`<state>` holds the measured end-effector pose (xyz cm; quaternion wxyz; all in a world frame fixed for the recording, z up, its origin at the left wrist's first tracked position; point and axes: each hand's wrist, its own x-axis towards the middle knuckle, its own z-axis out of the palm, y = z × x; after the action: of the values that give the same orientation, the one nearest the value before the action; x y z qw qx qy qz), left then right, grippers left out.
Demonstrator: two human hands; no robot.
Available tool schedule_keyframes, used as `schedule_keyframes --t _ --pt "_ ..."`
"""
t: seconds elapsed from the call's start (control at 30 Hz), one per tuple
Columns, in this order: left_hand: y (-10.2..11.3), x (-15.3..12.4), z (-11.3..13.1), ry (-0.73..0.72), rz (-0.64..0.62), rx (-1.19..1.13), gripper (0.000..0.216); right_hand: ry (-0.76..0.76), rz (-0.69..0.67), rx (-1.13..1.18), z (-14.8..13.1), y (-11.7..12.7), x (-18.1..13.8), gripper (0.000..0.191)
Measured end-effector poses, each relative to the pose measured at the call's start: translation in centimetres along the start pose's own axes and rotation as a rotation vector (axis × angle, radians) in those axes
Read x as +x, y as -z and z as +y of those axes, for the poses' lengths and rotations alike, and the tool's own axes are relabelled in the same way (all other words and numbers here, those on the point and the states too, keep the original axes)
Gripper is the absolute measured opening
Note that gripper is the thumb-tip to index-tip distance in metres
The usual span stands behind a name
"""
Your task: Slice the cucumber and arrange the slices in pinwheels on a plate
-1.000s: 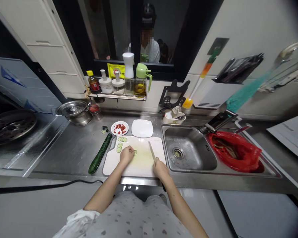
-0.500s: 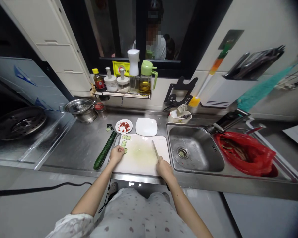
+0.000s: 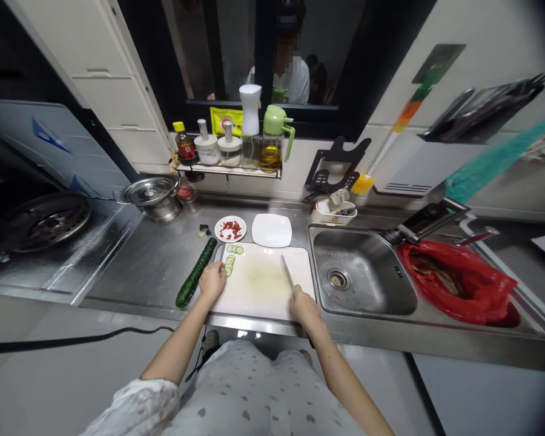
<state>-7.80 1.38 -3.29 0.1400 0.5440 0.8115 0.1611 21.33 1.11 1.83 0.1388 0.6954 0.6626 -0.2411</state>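
My left hand (image 3: 213, 281) rests at the left side of the white cutting board (image 3: 254, 303), fingers curled and drawn together against a row of overlapping cucumber slices (image 3: 229, 264). Part of what its fingertips hold is hidden. More cucumber slices (image 3: 235, 249) lie in a short row above. In my right hand (image 3: 306, 307) is the handle of a knife (image 3: 287, 272); its blade points away from me over the board's right part. A long whole cucumber (image 3: 197, 274) lies left of the board on the steel counter.
Behind the board stand a plate of chopped red pieces (image 3: 238, 221) and a white square plate (image 3: 271, 230). Dark cucumber ends (image 3: 204, 231) lie beside them. A sink (image 3: 363, 297) is at right, with a red plastic bag (image 3: 490, 290). A lidded pot (image 3: 157, 206) stands at left.
My left hand has drawn the lower cucumber slice up against the row and now sits closer to it. The right hand still grips the knife. The whole view has shifted slightly.
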Motion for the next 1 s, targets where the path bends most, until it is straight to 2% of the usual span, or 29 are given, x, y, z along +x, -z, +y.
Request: schedule_keyframes --t 0.17,0.37,0.57,0.8,1.0 --pt "0.0 0.4 0.8 0.015 0.004 0.025 0.021 0.005 -0.007 0.004 0.1 -0.3 0.3 0.031" --pt "0.0 3.0 3.3 0.015 -0.003 -0.031 0.027 0.006 -0.001 0.005 0.1 -0.2 0.1 0.031" --pt "-0.6 5.4 5.2 0.003 -0.044 0.043 0.037 -0.002 -0.015 0.006 0.0 0.0 0.0 0.031" --pt "-1.3 6.7 5.9 -0.057 -0.072 0.150 0.036 -0.019 -0.039 0.007 -0.2 0.2 -0.1 0.033" --pt "-1.3 7.1 5.9 -0.042 -0.060 0.120 0.029 -0.020 -0.053 0.022 -0.3 0.3 -0.1 0.033"
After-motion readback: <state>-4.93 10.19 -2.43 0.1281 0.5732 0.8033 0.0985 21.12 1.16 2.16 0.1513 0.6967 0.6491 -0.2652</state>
